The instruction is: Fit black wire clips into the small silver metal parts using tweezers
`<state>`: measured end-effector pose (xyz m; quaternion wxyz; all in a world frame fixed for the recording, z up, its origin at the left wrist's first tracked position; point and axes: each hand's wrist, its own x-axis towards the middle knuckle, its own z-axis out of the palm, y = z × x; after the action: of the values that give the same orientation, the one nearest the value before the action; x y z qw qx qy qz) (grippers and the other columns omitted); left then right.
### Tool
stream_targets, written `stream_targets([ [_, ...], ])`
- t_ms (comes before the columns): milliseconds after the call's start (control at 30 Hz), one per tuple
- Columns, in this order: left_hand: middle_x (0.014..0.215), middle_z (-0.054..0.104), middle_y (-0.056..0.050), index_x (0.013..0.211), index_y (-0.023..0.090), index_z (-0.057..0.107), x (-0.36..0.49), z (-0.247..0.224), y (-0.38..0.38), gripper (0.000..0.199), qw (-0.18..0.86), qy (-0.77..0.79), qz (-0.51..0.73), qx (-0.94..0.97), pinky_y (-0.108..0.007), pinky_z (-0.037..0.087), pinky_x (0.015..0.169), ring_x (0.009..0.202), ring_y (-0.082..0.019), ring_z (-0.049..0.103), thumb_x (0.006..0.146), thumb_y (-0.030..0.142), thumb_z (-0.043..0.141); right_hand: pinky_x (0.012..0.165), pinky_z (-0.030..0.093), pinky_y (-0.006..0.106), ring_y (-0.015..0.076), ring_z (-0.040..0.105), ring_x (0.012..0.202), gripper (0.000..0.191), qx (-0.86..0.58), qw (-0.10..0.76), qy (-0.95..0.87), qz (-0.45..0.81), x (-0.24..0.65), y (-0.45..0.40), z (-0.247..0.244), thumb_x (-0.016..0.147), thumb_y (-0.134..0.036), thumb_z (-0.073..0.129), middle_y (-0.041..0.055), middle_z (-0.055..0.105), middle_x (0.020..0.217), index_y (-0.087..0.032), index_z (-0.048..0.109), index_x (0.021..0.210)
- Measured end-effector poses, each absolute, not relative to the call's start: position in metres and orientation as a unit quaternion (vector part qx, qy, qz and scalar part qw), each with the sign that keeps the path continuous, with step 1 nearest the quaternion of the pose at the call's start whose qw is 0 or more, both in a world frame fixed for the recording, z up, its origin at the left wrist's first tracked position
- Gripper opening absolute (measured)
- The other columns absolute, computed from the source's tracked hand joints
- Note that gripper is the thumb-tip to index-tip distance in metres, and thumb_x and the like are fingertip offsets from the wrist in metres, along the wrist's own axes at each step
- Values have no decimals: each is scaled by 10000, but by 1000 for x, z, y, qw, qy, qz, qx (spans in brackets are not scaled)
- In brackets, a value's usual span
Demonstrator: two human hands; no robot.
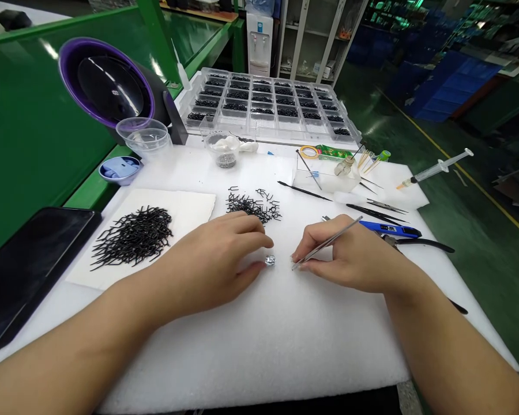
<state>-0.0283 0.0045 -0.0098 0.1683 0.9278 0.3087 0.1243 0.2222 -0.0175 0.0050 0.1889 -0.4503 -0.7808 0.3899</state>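
My left hand (pixel 211 262) rests on a white foam pad (pixel 259 346), its fingers curved around a small shiny metal piece (pixel 270 260). The piece sits at the tips of the thumb and forefinger, and I cannot tell whether it is gripped. My right hand (pixel 348 253) is shut on steel tweezers (pixel 328 242), whose points are just right of the metal piece and apart from it. Beyond my left fingers lies a loose heap of black bent wire pieces (pixel 253 206). A denser heap of them (pixel 132 236) lies on a white paper sheet (pixel 190 213).
A clear compartment tray of black parts (pixel 268 101) stands at the back. Around the pad are a glass bowl (pixel 222 148), a syringe (pixel 436 168), a blue-handled tool (pixel 391 229), pliers (pixel 419 244), a black tablet (pixel 30 271) and a purple-rimmed magnifier (pixel 106 83).
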Motion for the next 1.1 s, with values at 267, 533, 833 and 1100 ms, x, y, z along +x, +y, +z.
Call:
stream_targets([
  [267,1010,677,-54,1041,211,741,-23,-14,4,176,184,307,107,928,-402,501,799,946,-239,598,933,205,602,771,573,309,168,717,820,122,-452,192,-780,388,222,-17,4,801,-102,726,-10,785,852,-206,759,854],
  [533,991,682,-51,1026,199,747,-21,-15,5,166,192,307,107,926,-400,505,798,938,-239,604,930,192,611,774,565,265,137,718,825,136,-453,188,-782,384,222,-18,3,798,-91,722,-32,780,849,-212,755,853],
  [833,980,680,-46,1009,205,739,-21,-13,4,157,190,314,105,924,-401,499,794,934,-238,601,927,186,606,778,555,266,133,713,824,144,-448,183,-788,381,222,-17,4,806,-86,720,-35,779,856,-211,755,866],
  [1100,974,686,-45,1013,206,746,-21,-14,3,161,189,312,106,925,-403,506,796,934,-240,606,930,197,608,768,553,276,142,711,826,137,-450,181,-789,377,224,-18,2,815,-89,719,-23,777,857,-205,758,875],
])
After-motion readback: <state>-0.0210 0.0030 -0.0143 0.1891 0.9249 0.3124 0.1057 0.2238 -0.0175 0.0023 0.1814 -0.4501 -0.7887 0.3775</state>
